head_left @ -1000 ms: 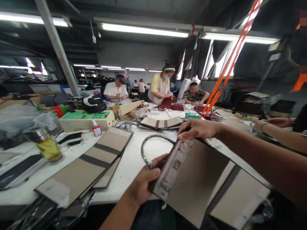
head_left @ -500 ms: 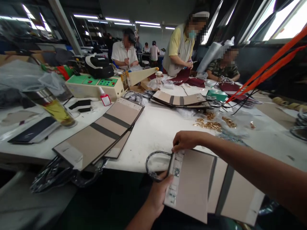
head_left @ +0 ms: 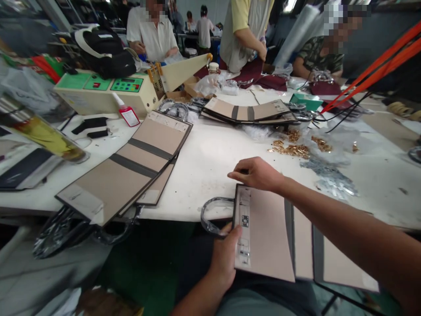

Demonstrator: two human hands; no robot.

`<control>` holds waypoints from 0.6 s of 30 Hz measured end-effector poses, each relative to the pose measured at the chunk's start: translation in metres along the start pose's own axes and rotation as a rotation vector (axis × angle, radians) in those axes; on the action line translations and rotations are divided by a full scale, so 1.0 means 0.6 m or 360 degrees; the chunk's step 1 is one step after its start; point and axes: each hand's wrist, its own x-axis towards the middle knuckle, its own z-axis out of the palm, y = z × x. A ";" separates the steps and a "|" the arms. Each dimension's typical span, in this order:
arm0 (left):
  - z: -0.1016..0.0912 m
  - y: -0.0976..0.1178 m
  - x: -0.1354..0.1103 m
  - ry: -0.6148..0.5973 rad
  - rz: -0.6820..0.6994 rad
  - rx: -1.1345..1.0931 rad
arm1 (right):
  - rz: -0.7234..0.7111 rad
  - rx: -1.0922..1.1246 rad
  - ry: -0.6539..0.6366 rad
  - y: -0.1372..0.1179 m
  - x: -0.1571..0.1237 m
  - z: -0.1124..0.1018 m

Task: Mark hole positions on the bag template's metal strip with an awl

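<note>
My left hand (head_left: 225,254) is closed on the left edge of a bag panel (head_left: 265,232), thumb over the white strip with small metal fittings. The panel has a beige inner side with dark bands and lies partly over my lap. From that edge sticks out a looped handle (head_left: 205,213) in clear plastic. My right hand (head_left: 258,173) is just above the panel's top edge, thumb and fingers drawn together in a pinch; anything between them is too hidden to make out.
Similar panels (head_left: 144,153) are stacked on the left of the white table (head_left: 204,158), more (head_left: 243,112) at the back. Gold metal pieces (head_left: 296,150) and silver ones (head_left: 332,177) lie right. A bottle (head_left: 129,116), a sealing machine (head_left: 108,94) and a drink flask (head_left: 46,136) stand left. Co-workers sit and stand beyond.
My right hand has come off the panel's upper corner, where it gripped before. My left hand keeps its hold on the edge. The view has tilted downward.
</note>
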 end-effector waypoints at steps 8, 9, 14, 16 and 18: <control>0.024 -0.008 0.009 0.0075 0.0103 0.0025 | 0.0012 0.1714 0.1067 -0.032 -0.124 0.058; 0.025 -0.010 0.008 0.0084 0.0090 0.0010 | 0.0044 0.1838 0.1122 -0.025 -0.130 0.070; 0.028 -0.012 0.008 0.0133 0.0099 0.0040 | 0.0222 0.2086 0.1348 0.003 -0.146 0.105; 0.029 -0.010 0.009 0.0141 0.0098 0.0047 | 0.0232 0.2116 0.1404 0.009 -0.150 0.107; 0.030 -0.008 0.011 0.0150 0.0095 0.0052 | 0.0234 0.2145 0.1445 0.013 -0.153 0.106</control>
